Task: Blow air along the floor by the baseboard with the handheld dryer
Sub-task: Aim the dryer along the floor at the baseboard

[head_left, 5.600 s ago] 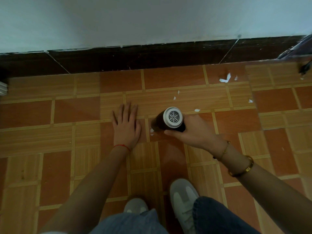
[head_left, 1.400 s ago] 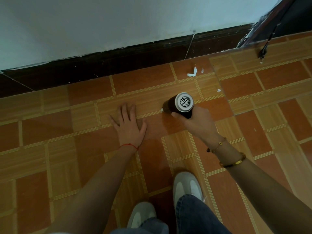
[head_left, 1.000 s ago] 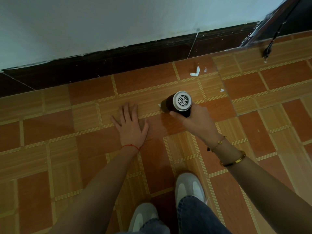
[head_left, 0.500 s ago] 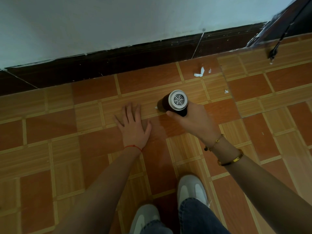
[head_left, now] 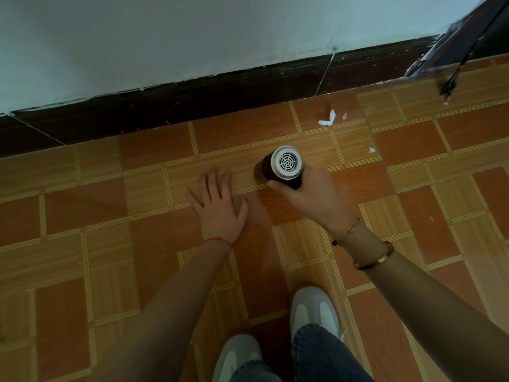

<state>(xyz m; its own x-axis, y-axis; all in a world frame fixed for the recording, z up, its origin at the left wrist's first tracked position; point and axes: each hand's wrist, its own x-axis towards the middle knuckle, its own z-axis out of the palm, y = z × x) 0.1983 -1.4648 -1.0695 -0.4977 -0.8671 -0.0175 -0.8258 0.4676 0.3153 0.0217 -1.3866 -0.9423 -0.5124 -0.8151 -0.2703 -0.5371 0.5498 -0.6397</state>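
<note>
My right hand (head_left: 314, 198) grips the handheld dryer (head_left: 279, 166), a dark barrel with a white round intake grille facing me; its nozzle points down and away at the orange tiled floor (head_left: 154, 238), toward the dark baseboard (head_left: 220, 95). The handle is hidden in my fist. My left hand (head_left: 219, 209) lies flat on the floor to the left of the dryer, fingers spread, holding nothing. White scraps (head_left: 327, 119) lie on the tiles near the baseboard, right of the dryer's nozzle.
A pale wall (head_left: 192, 31) rises above the baseboard. A dark cord end (head_left: 449, 85) hangs at the upper right beside a dark object in the corner. My two white shoes (head_left: 314, 310) stand at the bottom of the view.
The dryer and my right hand have shifted slightly left along the floor, closer to my left hand. Several small scraps beside the nozzle are gone from view. My left hand has stayed flat.
</note>
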